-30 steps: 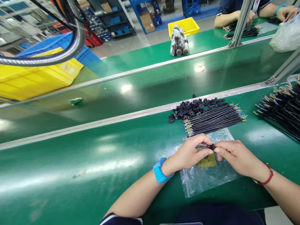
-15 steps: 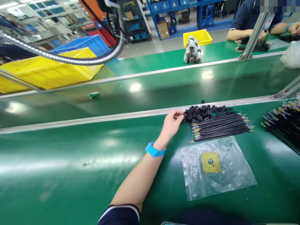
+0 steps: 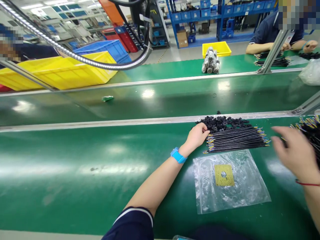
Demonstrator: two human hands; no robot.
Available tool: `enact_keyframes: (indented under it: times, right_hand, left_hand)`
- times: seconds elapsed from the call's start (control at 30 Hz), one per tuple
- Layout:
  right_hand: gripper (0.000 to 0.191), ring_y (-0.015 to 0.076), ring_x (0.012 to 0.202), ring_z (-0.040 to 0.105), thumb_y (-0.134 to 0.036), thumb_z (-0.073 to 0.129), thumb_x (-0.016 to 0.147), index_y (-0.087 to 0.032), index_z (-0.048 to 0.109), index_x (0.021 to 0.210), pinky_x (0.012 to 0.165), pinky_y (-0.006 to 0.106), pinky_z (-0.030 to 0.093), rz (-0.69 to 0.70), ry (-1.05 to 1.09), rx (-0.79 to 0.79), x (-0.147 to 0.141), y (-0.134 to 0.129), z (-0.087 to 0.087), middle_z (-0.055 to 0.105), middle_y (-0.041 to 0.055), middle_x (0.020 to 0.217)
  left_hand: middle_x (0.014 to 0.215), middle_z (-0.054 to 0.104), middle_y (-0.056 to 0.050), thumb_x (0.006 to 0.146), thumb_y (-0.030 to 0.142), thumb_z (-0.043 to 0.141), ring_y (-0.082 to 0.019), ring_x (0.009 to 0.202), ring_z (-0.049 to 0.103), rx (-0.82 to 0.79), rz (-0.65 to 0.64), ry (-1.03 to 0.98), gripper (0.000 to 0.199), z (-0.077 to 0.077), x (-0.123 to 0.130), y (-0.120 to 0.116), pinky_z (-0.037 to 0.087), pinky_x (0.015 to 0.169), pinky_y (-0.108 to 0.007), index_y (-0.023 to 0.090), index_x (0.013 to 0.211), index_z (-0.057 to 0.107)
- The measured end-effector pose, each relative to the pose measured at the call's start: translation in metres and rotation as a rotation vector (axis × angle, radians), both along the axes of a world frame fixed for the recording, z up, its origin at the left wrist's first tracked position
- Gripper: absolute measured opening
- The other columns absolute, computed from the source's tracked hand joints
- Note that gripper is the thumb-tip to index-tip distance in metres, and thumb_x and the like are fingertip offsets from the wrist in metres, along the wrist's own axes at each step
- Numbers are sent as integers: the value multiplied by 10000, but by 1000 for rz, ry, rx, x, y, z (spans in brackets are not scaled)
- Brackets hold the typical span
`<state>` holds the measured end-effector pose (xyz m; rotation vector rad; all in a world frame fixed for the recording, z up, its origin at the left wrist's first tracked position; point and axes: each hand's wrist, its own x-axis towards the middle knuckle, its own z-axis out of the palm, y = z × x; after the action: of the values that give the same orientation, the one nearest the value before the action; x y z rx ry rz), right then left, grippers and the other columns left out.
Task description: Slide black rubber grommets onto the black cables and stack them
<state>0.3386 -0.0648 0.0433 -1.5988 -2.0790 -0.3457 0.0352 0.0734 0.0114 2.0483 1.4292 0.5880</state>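
Observation:
My left hand [image 3: 198, 135], a blue band on its wrist, is at the left edge of a pile of small black plastic pieces [image 3: 222, 123]. Its fingers are curled together, and what they hold, if anything, is hidden. Just below the pile lies a row of short black cables [image 3: 235, 140] with yellow, blue and white wire ends. My right hand [image 3: 295, 153], with a red cord on its wrist, is open, thumb and fingers apart. It hovers between that row and a large heap of black cables [image 3: 315, 136], partly covering the heap.
A clear zip bag [image 3: 240, 196] lies in front of the cables with a yellow square plate [image 3: 224, 180] on or in it. Metal rails [image 3: 140, 123] cross the green bench. Beyond are yellow bins [image 3: 82, 71], silvery wrapped bundles [image 3: 210, 61] and a person [image 3: 267, 33] handling cables.
My right hand has come into view from the right. My left hand has moved slightly right and down along the edge of the black pieces. The view has shifted a little.

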Motion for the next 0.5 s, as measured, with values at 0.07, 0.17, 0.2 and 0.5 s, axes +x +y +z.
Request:
enact_keyframes:
  times: [0.07,0.17,0.2,0.5]
  right_hand:
    - [222,239,936,570,-230,443,907,-172,560,1086,832,392,444,177,-103,-71,-45,15,-6,622,101,1011]
    - [136,205,841,553,-174,489,875,-162,607,941,741,341,418,296,-286,-235,-90,32,-20,624,74,928]
    - [113,200,811,543,-155,503,861,-160,612,893,716,333,403,298,-323,-256,-98,35,-23,618,68,888]
    - [158,182,748,508,-172,484,870,-155,600,765,697,313,352,319,-313,-250,-96,40,-26,586,60,763]
  left_hand:
    - [684,557,18,807,208,548,-128,631,525,-8,29,-101,69,-1,-6,2,397,610,-245,180,769,498]
    - [695,542,25,821,197,522,-122,649,536,5,37,-201,49,1,-20,-1,419,632,-240,181,817,475]
    - [707,544,23,826,190,516,-124,658,541,16,19,-183,46,1,-25,-4,426,639,-242,181,841,474]
    - [914,568,-92,899,154,398,-208,840,549,291,-362,551,175,-7,-66,-42,470,758,-335,139,918,571]
